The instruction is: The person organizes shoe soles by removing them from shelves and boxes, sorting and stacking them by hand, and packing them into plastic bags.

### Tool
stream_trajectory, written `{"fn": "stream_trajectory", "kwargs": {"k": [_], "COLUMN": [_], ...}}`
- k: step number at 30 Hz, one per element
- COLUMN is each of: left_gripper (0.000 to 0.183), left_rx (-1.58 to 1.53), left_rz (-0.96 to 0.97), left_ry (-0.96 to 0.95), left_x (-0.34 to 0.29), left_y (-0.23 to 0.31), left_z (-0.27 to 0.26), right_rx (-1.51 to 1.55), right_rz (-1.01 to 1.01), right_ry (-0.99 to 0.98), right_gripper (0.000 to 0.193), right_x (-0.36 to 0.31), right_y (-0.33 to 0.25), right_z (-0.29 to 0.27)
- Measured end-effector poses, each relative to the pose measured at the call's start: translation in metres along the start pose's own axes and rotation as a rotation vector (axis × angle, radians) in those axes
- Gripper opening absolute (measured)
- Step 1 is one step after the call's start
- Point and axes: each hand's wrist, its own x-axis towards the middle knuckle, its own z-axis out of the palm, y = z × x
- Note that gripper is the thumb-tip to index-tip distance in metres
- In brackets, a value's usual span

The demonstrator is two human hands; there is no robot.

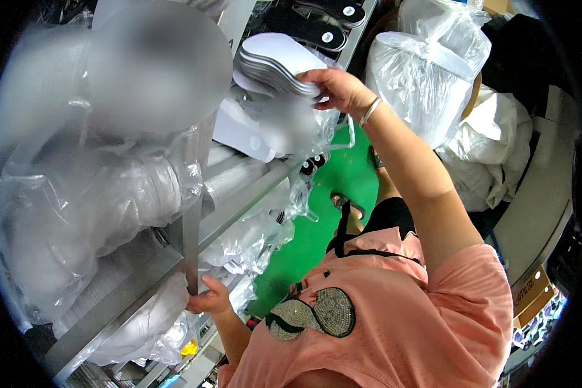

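Note:
My right hand (339, 90), with a bangle at its wrist, is closed on the heap's near end, thumb on top and fingers lower down. It grips a stack of insoles (281, 55), pale on top with grey edges, lying tilted on the shelf. Beneath it lie another light insole (242, 132) and clear plastic wrapping. Lower left, my left hand (211, 297) is closed at the metal shelf post (192, 239), its thumb apart from the curled fingers. Fingertips there are partly hidden. Beside that hand hangs a clear plastic bag (145, 323) with pale contents.
Black insoles (307, 29) lie on the shelf's far end. Plastic-wrapped bundles (129, 200) fill the metal rack (110, 317) on the left. Large clear bags (420, 84) and a white sack (491, 149) stand at right. A cardboard box (533, 297) sits lower right, and the floor (281, 258) is green.

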Motion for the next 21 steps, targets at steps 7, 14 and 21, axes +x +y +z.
{"fn": "stream_trajectory", "kwargs": {"k": [7,14,21], "left_gripper": [0.039,0.039,0.044], "left_rx": [0.049,0.059,0.114], "left_rz": [0.041,0.055,-0.004], "left_ry": [-0.024,-0.057,-0.095], "left_x": [0.004,0.004,-0.003], "left_y": [0.003,0.004,0.002], "left_z": [-0.006,-0.003,-0.005], "right_rx": [-0.054,-1.198,-1.322], "right_rz": [-0.274,-1.110,-0.722], "right_ry": [-0.058,0.306,0.239], "right_gripper": [0.054,0.050,0.053], "right_x": [-0.001,0.081,0.032], "right_y": [0.012,0.112,0.102], "right_z": [0.038,0.021,0.043]}}
